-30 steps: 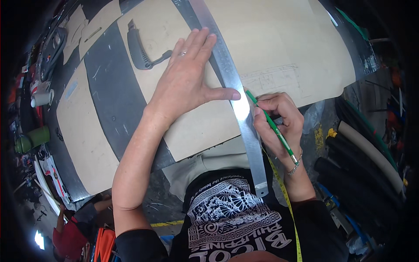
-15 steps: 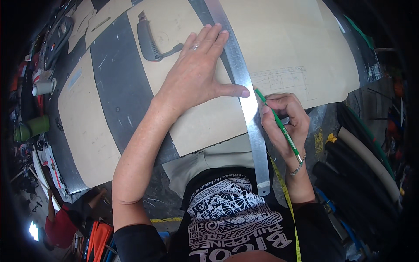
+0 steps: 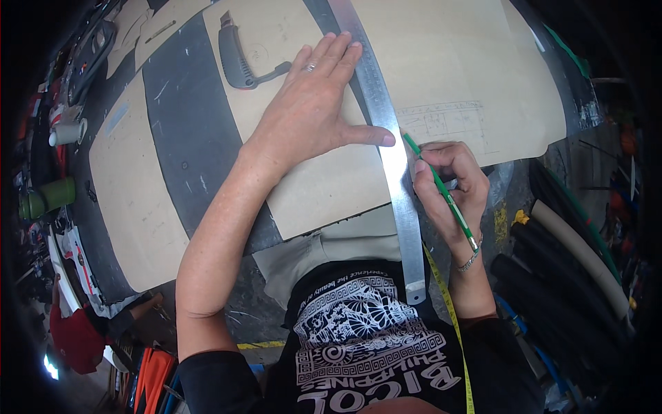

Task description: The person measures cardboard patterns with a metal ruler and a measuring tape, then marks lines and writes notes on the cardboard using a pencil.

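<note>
A long steel ruler (image 3: 376,86) lies across tan sheets on the table, its near end hanging over the edge toward my shirt. My left hand (image 3: 310,114) is spread flat, fingertips and thumb pressing on the ruler and the palm over a tan strip (image 3: 331,186). A green pencil (image 3: 443,188) is pinched in my right hand (image 3: 458,183), its tip against the ruler's right edge. To the right of the ruler, a wide tan sheet (image 3: 469,55) carries a faint pencilled table-like sketch. A grey utility knife (image 3: 238,55), blade out, rests left of my left fingers.
More tan pieces (image 3: 134,186) lie on the dark tabletop (image 3: 189,124) at left. A yellow tape measure (image 3: 452,310) hangs down my front. Dark rolls (image 3: 552,297) stand at right beside the table. A person in red (image 3: 76,338) is at lower left.
The view has shifted slightly. The pencil tip sits a little farther up the ruler's edge, while my left hand stays on the ruler. The person in red has moved leftward.
</note>
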A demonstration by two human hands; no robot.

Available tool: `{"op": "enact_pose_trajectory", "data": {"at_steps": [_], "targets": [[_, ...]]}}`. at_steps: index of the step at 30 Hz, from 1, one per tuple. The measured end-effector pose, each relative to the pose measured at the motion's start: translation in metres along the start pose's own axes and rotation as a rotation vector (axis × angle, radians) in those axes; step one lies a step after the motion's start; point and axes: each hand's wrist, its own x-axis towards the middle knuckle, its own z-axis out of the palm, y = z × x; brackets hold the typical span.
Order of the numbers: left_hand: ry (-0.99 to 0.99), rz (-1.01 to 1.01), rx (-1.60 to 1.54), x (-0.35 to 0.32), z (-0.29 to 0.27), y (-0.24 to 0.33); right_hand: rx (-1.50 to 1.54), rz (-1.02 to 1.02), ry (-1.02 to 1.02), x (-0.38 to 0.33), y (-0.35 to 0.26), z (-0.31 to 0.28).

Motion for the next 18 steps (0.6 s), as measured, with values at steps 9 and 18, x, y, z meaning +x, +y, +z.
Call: {"op": "enact_pose_trajectory", "data": {"at_steps": [9, 18], "targets": [[0.005, 0.025, 0.013, 0.0002, 0.0005, -0.001, 0.012, 0.003, 0.012, -0.0019, 0.0002, 0.0015], [0.046, 0.05, 0.023, -0.0008, 0.0014, -0.0027, 0.008, -0.016, 0.012, -0.0012, 0.0007, 0.0025]]}}
